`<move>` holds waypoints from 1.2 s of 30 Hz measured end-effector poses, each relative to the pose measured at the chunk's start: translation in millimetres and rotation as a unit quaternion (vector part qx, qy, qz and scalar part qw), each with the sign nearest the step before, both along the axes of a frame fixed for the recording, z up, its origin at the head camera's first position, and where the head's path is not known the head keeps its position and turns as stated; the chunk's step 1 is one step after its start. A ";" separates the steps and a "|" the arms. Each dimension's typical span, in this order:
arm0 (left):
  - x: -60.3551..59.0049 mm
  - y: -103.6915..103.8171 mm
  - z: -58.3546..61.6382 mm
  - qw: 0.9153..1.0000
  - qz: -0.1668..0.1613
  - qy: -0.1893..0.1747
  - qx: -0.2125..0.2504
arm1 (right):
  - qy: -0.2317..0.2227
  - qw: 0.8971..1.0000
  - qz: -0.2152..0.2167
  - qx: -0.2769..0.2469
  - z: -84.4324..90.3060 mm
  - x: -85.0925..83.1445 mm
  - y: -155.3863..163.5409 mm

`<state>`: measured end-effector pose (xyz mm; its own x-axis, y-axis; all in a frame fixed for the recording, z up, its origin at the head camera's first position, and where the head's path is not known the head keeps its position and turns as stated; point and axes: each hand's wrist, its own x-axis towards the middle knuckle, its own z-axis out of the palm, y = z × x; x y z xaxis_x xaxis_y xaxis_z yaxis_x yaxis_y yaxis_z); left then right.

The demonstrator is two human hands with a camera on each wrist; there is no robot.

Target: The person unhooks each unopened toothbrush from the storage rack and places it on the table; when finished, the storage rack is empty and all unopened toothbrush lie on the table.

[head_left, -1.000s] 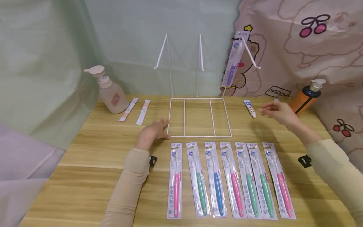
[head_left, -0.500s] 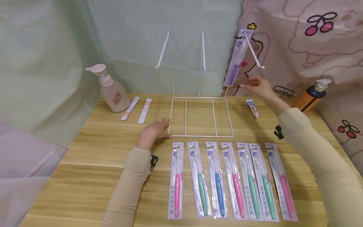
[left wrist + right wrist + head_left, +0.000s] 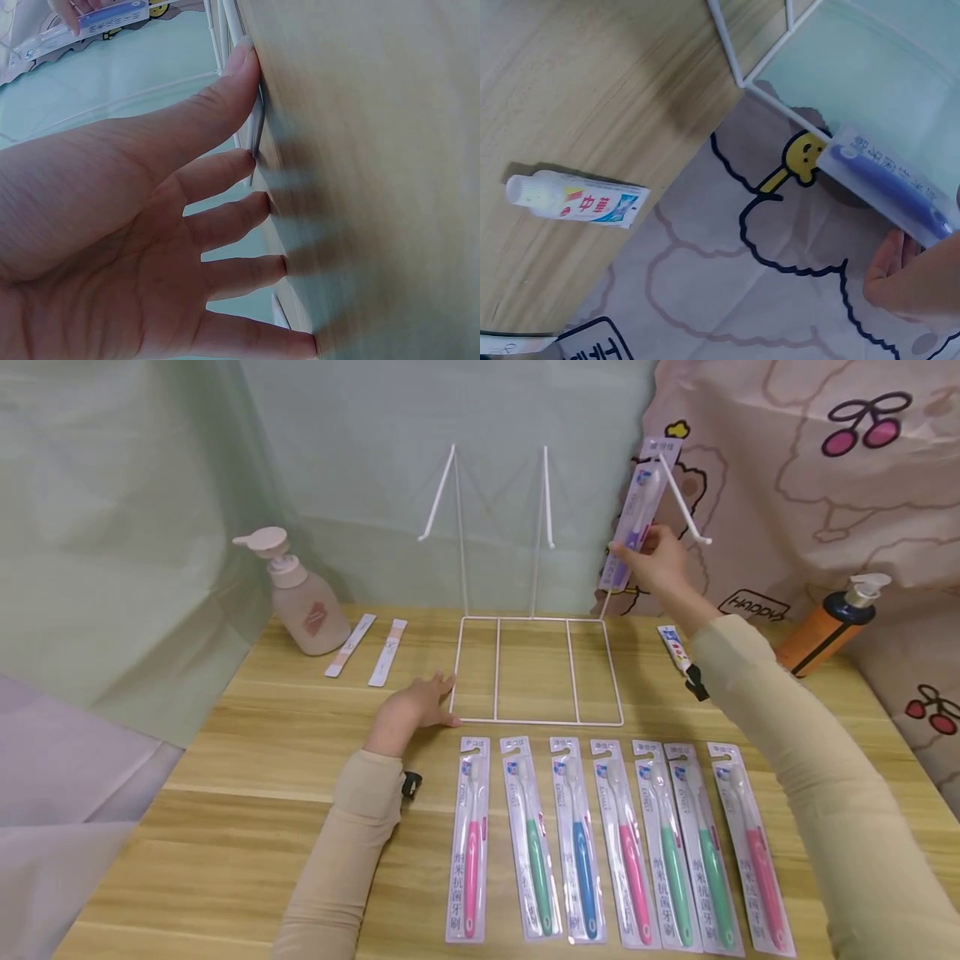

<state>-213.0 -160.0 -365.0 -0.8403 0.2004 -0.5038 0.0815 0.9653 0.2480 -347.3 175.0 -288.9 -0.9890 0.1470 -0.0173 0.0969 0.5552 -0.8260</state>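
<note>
A white wire rack (image 3: 536,722) with hooks stands on the wooden table. From its right hook hangs a packaged purple toothbrush (image 3: 643,492). My right hand (image 3: 663,564) pinches the lower part of this pack, thumb in front and fingers behind; the right wrist view shows the pack's lower end (image 3: 881,180) beside the hand (image 3: 911,277). At the rack's front left corner lies my left hand (image 3: 415,706). In the left wrist view its thumb (image 3: 225,90) presses the wire, with the other fingers spread straight and their tips at the tabletop.
Several packaged toothbrushes (image 3: 577,860) lie in a row in front of the rack. A small toothpaste tube (image 3: 585,199) lies right of it, near an orange pump bottle (image 3: 817,635). At the left are a pale pump bottle (image 3: 307,614) and two slim sachets (image 3: 387,652).
My right hand has moved up and left from beside the toothpaste tube and taken hold of the hanging purple toothbrush pack. My left hand has stayed at the rack corner.
</note>
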 end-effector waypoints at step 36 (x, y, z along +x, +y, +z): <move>-5.8 -5.8 -6.4 1.000 -0.007 0.006 0.007 | -0.002 0.990 0.137 0.016 -0.2 127.8 40.4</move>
<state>-218.8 -165.8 -371.5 -0.8429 0.2200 -0.4909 0.0988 0.9603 0.2608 -219.5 215.4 -289.1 -0.9917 -0.1270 -0.0211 -0.0580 0.5870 -0.8075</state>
